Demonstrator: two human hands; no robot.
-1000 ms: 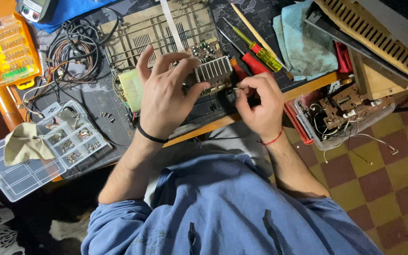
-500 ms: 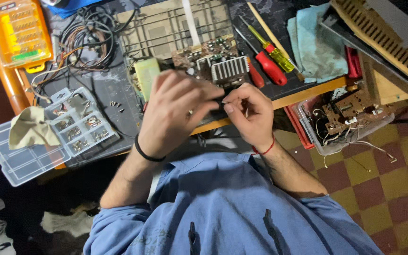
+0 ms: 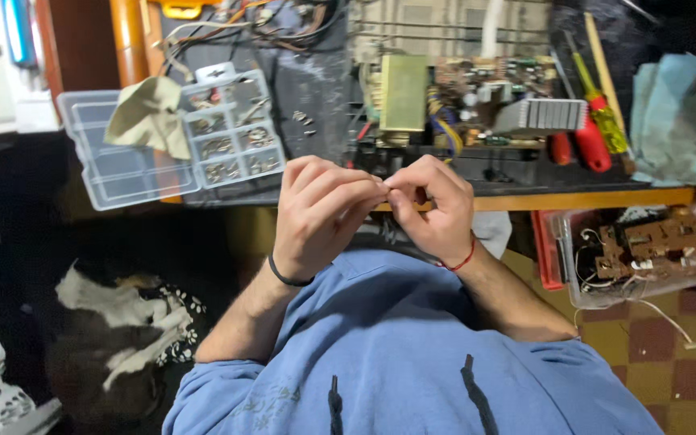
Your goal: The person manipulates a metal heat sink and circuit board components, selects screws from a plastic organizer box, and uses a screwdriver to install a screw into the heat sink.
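Observation:
My left hand and my right hand are raised close to my chest, in front of the bench edge. Their fingertips pinch together around a tiny pale part, too small to identify. The left wrist wears a black band, the right a red string. Beyond the hands lies an open circuit board with a yellowish metal block and a finned silver heatsink. Neither hand touches the board.
A clear compartment box of small metal parts sits at the bench's left with a beige cloth over it. Red and yellow screwdrivers and a teal cloth lie at right. A clear tub of electronics stands below. A black-and-white furry shape lies at lower left.
Both hands have come off the circuit board and drawn back toward my chest, fingertips now pinched together. The view has tilted down and shifted left.

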